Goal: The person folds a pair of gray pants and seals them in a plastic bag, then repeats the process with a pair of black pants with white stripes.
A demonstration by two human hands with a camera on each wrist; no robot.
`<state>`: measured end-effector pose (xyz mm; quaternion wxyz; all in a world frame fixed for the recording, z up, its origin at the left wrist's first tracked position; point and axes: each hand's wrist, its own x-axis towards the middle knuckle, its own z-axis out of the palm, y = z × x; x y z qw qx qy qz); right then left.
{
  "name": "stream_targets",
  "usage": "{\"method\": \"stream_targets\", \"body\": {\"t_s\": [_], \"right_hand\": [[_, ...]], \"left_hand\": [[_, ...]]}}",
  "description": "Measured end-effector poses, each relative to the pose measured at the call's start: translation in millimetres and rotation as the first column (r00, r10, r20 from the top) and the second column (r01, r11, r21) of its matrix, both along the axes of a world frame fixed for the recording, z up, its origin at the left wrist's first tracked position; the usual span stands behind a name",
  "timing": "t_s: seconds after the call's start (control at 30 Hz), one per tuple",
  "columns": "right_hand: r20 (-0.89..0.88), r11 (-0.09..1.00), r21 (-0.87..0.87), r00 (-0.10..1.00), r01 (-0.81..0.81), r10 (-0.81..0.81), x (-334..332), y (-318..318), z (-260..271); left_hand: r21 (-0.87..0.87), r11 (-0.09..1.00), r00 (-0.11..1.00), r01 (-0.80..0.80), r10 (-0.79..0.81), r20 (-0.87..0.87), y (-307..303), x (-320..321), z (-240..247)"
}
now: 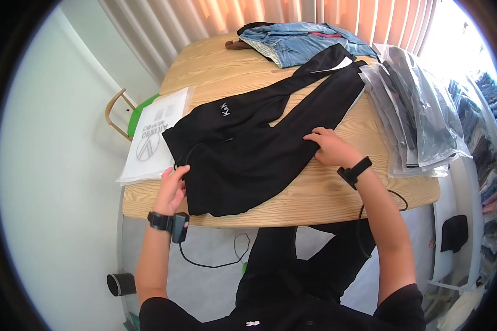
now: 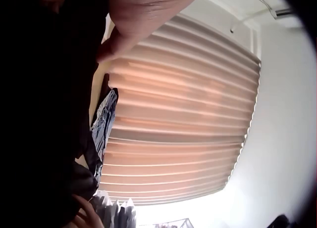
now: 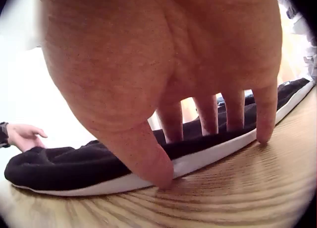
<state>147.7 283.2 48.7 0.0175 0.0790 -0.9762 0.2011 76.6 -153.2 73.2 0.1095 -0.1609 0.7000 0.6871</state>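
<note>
While left hand [image 1: 170,193] is touching waist edge, can't tell if pinching | right hand [image 1: 334,150] is resting spread, ungripping | black trousers [image 1: 243,160] lying on surface [image 1: 320,193], legs pointing 1 o'clock | risk: waist slipping off at 6 o'clock, tugging causing it

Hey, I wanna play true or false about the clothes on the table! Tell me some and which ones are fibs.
1. The black trousers have white lettering on them. True.
2. The denim clothes lie at the edge nearest the person. False: they lie at the far side, by the curtain.
3. The right hand touches the trousers. True.
4. The clothes in clear bags are on the person's left. False: they are on the person's right.
5. The left hand is by the waist end of the trousers. True.
6. The table is made of glass. False: its top shows wood grain.
</note>
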Motion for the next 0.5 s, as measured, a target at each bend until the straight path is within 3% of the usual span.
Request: {"method": "stream_targets", "body": {"t_s": [0.07, 0.2, 0.23, 0.33, 0.47, 0.5], "right_hand": [[0.006, 0.997, 0.06, 0.999, 0.048, -0.049, -6, -4, 0], [-0.072, 0.969, 0.211, 0.991, 0.126, -0.113, -3, -18, 9], [-0.043, 0.963, 0.244, 0.993, 0.113, -0.105, -2, -20, 9], [0.015, 0.959, 0.269, 0.996, 0.086, -0.093, 3, -24, 12], [0.076, 0.975, 0.217, 0.997, -0.048, 0.032, 11, -42, 12], [0.085, 0.982, 0.139, 0.989, -0.131, 0.12, 11, -51, 6]], "left_hand": [[0.305, 0.939, 0.983, 0.159, -0.18, 0.042, -7, -22, -3], [0.383, 0.911, 0.981, 0.155, -0.189, 0.053, 11, -35, 19], [0.389, 0.906, 0.985, 0.168, -0.146, -0.088, 12, -38, 24], [0.263, 0.94, 0.936, 0.217, -0.124, -0.33, -2, -51, 57], [0.1, 0.958, 0.859, 0.267, -0.19, -0.475, -26, -60, 109], [0.063, 0.964, 0.841, 0.258, -0.192, -0.506, -29, -60, 122]]}}
